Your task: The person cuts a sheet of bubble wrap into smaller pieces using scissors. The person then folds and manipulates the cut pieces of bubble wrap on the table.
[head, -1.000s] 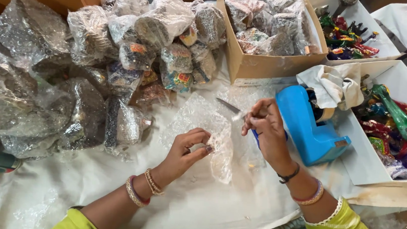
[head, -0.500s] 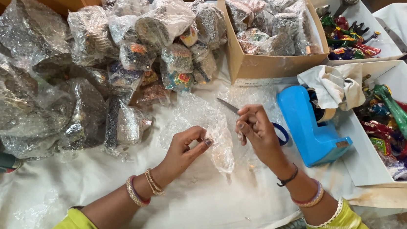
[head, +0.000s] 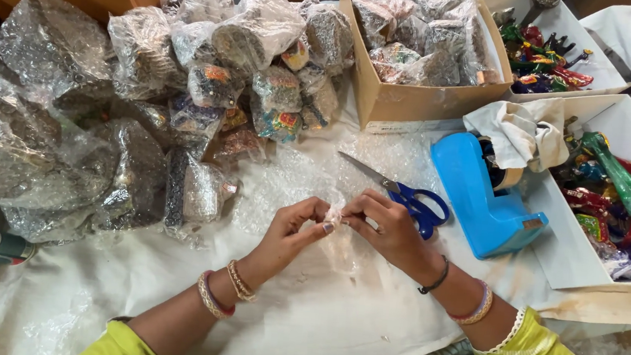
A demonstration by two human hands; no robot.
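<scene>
One small pale object, too hidden by fingertips to identify, sits pinched between both hands above the tabletop, which is covered in white sheet and bubble wrap. Left hand and right hand both clenched on it; blue-handled scissors just beside the right.

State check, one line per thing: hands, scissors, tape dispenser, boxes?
left hand: pinching a small wrapped piece
right hand: pinching the same piece
scissors: shut, flat on the table
tape dispenser: upright, cloth draped over it
cardboard box: open, full of wrapped bundles
</scene>
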